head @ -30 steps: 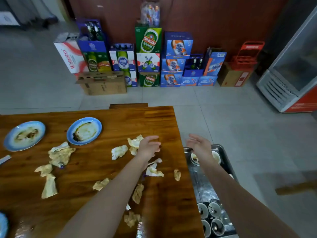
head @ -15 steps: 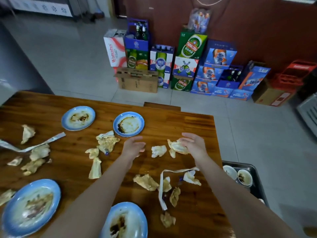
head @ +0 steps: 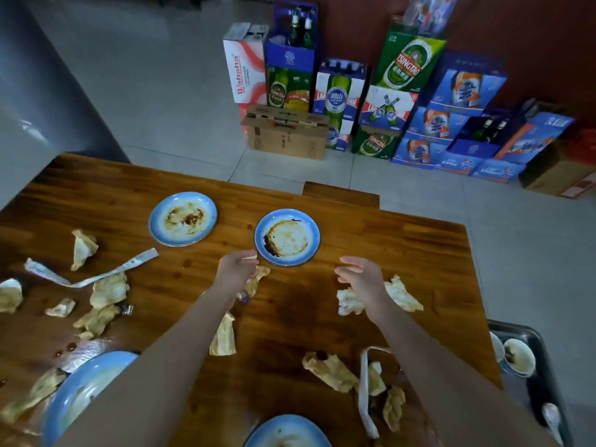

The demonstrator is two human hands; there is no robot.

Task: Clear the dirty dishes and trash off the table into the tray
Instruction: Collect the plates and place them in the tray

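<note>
My left hand (head: 237,271) has its fingers curled round a crumpled napkin (head: 259,277) just beside the near rim of a dirty blue plate (head: 287,237). Fingers spread, my right hand (head: 361,275) hovers over another crumpled napkin (head: 401,295) and holds nothing. A second dirty blue plate (head: 183,218) lies further left. Two more blue plates sit at the near edge, one (head: 80,395) partly under my left arm and one (head: 287,430) at the bottom. The metal tray (head: 545,391) at the lower right holds small bowls (head: 519,356) and a spoon (head: 552,419).
Several stained napkins (head: 329,371) and two paper strips (head: 93,279) are scattered over the wooden table (head: 419,246). A stool (head: 340,193) stands at the far edge. Stacked beer cartons (head: 342,98) line the wall beyond.
The view has swung left, away from the tray. My left hand has moved onto the napkin beside the plate and curled round it. My right hand has come off its napkin, fingers spread.
</note>
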